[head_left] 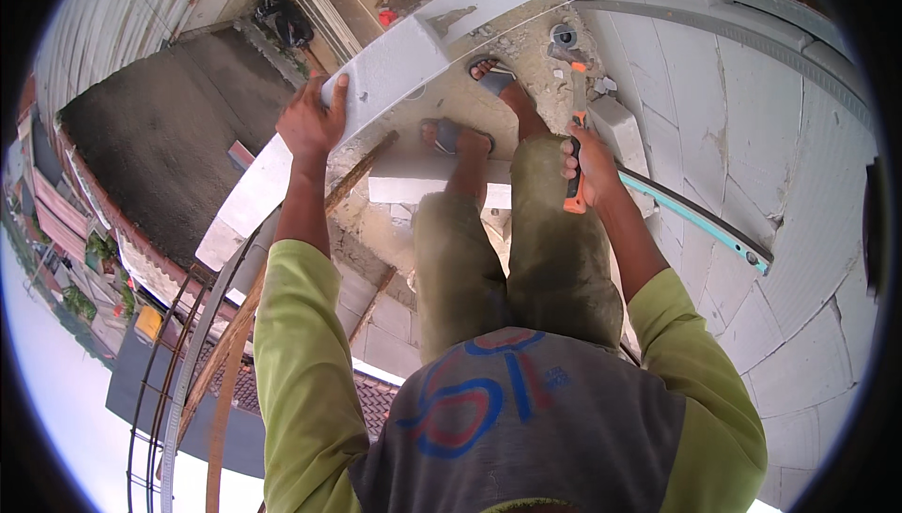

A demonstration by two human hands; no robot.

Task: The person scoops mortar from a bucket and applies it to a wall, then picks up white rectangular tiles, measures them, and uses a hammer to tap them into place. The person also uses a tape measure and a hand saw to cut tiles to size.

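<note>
My left hand [313, 116] grips the top of a pale lightweight concrete block [390, 71] on a low wall, its fingers bent over the edge and the thumb on the face. My right hand [590, 163] is closed around the black and orange grip of a hand tool [578, 118] with a pale shaft and an orange tip pointing away from me. What kind of tool it is I cannot make out. The tool is held above my right leg, apart from the block.
A thin string [526, 23] runs along the wall. A teal spirit level [700, 217] leans by the block wall [761, 128] at right. Loose blocks [442, 179] and rubble lie around my sandalled feet. Steel bars [155, 391] and wooden poles stand at left, beside a drop.
</note>
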